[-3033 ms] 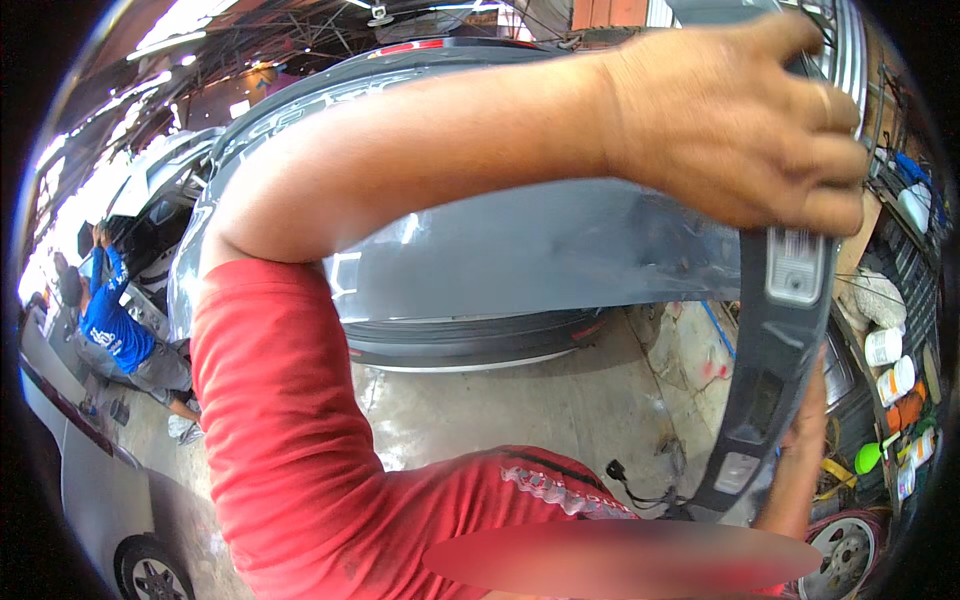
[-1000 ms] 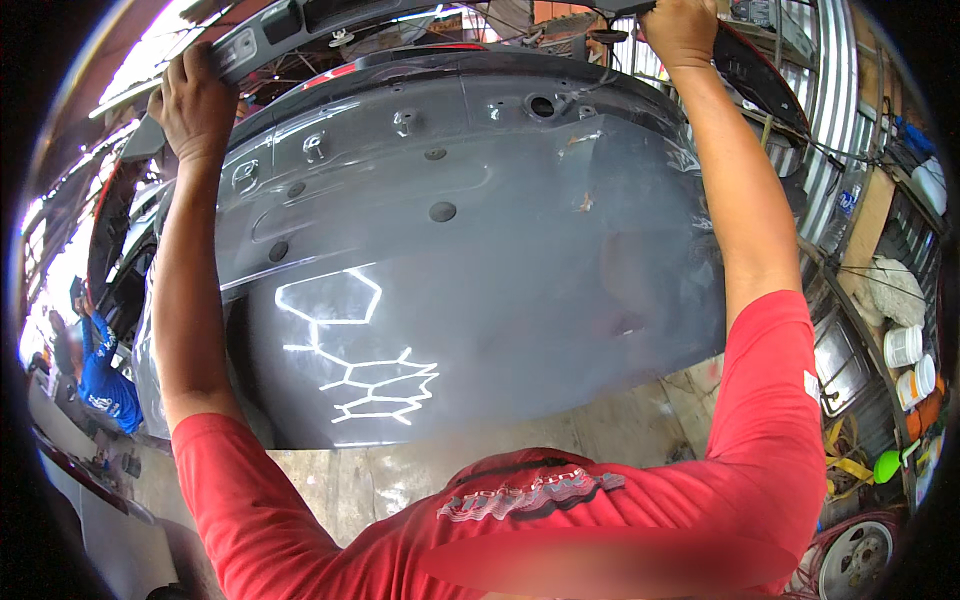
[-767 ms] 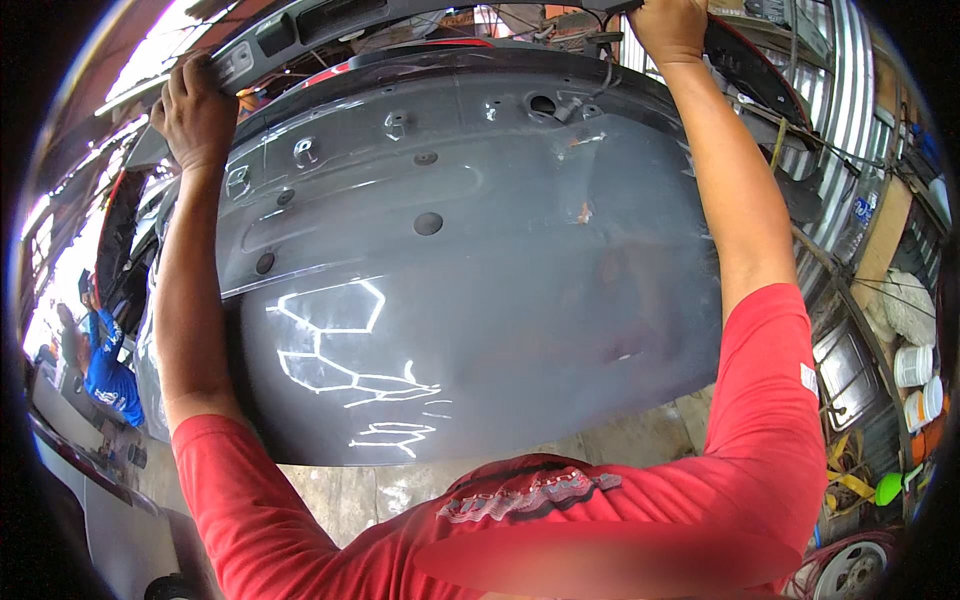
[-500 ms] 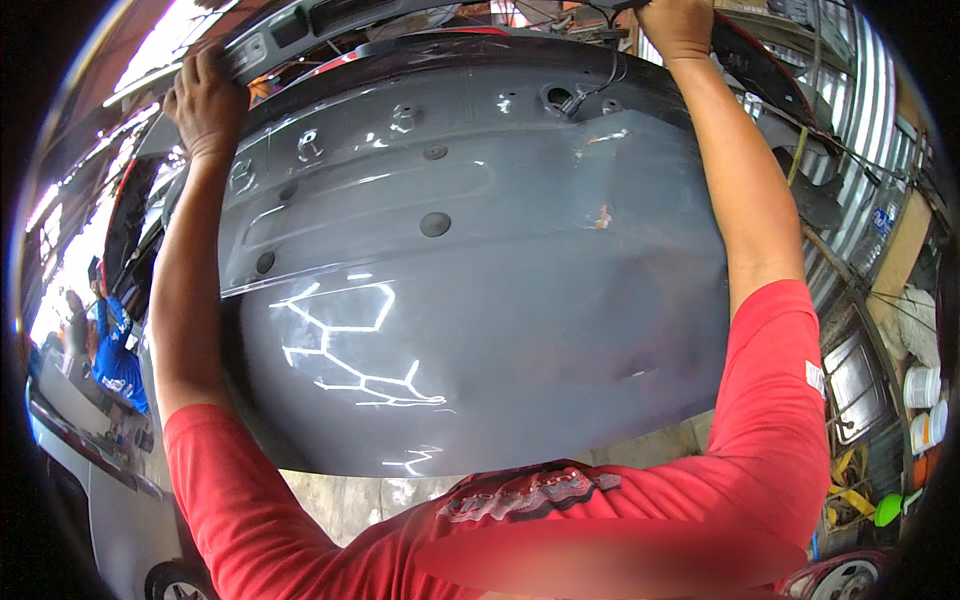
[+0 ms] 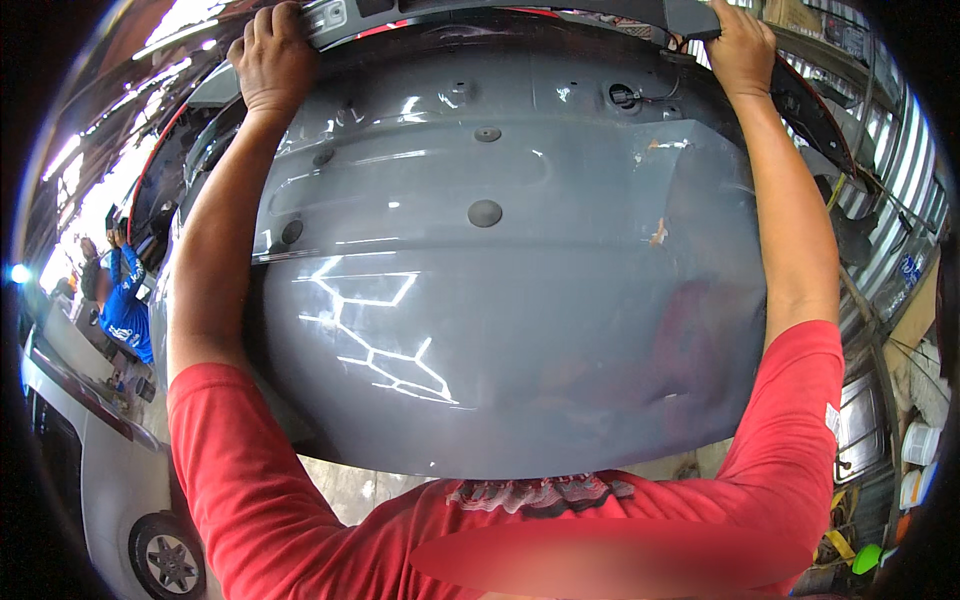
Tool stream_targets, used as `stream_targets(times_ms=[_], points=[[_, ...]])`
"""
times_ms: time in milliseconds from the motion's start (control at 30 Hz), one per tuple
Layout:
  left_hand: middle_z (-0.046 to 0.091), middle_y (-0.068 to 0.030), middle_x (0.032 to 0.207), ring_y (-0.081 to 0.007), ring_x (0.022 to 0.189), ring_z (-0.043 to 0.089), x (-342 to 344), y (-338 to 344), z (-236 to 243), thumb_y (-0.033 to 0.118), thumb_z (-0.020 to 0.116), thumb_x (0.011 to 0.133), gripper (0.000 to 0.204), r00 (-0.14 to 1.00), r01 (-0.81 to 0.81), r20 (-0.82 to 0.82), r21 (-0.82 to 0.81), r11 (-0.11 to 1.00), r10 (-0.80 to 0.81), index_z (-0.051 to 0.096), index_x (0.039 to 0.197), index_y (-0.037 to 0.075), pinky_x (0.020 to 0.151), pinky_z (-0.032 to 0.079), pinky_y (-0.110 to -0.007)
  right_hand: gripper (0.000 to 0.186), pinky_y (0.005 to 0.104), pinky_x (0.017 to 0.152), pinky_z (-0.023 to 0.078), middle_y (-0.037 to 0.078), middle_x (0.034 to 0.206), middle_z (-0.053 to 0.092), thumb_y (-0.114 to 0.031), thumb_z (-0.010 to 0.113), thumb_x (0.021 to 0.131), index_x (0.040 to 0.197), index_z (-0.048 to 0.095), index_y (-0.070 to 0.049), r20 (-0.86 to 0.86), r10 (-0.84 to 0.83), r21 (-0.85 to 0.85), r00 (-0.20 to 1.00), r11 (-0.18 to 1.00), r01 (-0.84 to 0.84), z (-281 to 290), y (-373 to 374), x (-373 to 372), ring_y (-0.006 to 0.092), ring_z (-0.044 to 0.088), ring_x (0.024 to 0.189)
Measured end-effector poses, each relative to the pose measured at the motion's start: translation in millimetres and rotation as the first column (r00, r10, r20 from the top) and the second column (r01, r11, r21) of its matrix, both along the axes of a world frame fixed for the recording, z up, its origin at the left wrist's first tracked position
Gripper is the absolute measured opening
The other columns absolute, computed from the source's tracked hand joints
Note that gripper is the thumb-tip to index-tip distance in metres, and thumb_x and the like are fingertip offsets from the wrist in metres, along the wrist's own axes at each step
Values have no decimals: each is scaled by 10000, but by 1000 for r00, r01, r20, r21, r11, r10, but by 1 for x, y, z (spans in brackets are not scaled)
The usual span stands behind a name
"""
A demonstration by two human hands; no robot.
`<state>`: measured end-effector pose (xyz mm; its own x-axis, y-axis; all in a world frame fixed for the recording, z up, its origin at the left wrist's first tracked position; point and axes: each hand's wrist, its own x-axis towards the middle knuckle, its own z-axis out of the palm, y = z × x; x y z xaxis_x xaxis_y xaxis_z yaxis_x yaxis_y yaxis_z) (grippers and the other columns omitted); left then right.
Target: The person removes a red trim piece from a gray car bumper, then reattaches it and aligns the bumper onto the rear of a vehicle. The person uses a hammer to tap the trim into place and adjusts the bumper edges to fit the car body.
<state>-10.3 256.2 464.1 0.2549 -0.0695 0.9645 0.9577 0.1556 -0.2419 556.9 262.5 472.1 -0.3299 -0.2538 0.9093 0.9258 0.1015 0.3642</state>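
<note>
Both my arms reach up and away over a large glossy grey car body panel (image 5: 480,320). My left hand (image 5: 272,62) is closed around the left part of a long dark grey trim strip (image 5: 640,12). At the strip's right end, the fingers of my right hand (image 5: 742,48) are wrapped round its edge. The strip spans the far edge of the body panel, partly cut off by the top of the view. A thin cable with a connector (image 5: 622,96) comes out of a round hole in the panel, below the strip's right end.
A silver car (image 5: 130,480) stands at the lower left, with a person in blue (image 5: 125,310) beyond it. White tubs (image 5: 920,443) and a green object (image 5: 867,558) are at the right. Corrugated metal sheeting (image 5: 905,140) stands behind. Brownish chipped patches (image 5: 658,232) mark the panel.
Both hands and the trim strip now appear farther right and slightly higher in view. The body panel has also shifted right in the picture. Both hands keep their grip.
</note>
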Motion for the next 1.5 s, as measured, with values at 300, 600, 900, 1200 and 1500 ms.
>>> stream_targets(times_ms=[300, 600, 900, 1200, 1500], points=[[615, -98, 1216, -342, 1210, 591, -8, -8, -10, 232, 646, 866, 427, 999, -45, -3, -57, 997, 45, 550, 1280, 189, 973, 421, -530, 124, 479, 872, 461, 126, 921, 693, -172, 595, 869, 928, 663, -86, 25, 58, -52, 998, 997, -56, -14, -8, -4, 359, 656, 939], [612, -85, 1249, -334, 1238, 584, -1, -20, -22, 274, 749, 816, 523, 1000, -26, -6, -69, 997, 26, 554, 1292, 183, 994, 426, -513, 151, 477, 878, 458, 129, 933, 699, -129, 576, 867, 969, 679, -84, 17, 42, -58, 999, 997, -41, -25, -10, 2, 359, 652, 931], [611, -61, 1261, -317, 1277, 567, -6, -14, -29, 158, 639, 863, 542, 1000, -25, -11, -98, 995, 24, 549, 1384, 276, 1032, 421, -523, 151, 478, 873, 460, 129, 914, 706, -154, 576, 866, 954, 682, -92, 13, 40, -89, 999, 995, -38, -32, -14, 5, 355, 657, 921], [578, -49, 1413, -326, 1336, 544, 4, -23, -31, 290, 736, 860, 681, 996, -12, -85, -149, 989, 0, 480, 1491, 317, 1073, 408, -584, 168, 483, 889, 449, 130, 911, 698, -117, 558, 846, 954, 683, -85, 23, 29, -56, 999, 998, -27, -39, -10, 9, 353, 652, 932], [653, -86, 1351, -311, 1254, 621, 7, -32, -9, 330, 800, 805, 697, 993, -45, -114, -340, 939, 6, 533, 1432, 179, 989, 508, -501, 330, 507, 985, 425, 186, 1108, 638, -60, 614, 819, 1148, 612, -32, -165, -108, -49, 980, 994, 101, -35, -37, -12, 392, 581, 1104]])
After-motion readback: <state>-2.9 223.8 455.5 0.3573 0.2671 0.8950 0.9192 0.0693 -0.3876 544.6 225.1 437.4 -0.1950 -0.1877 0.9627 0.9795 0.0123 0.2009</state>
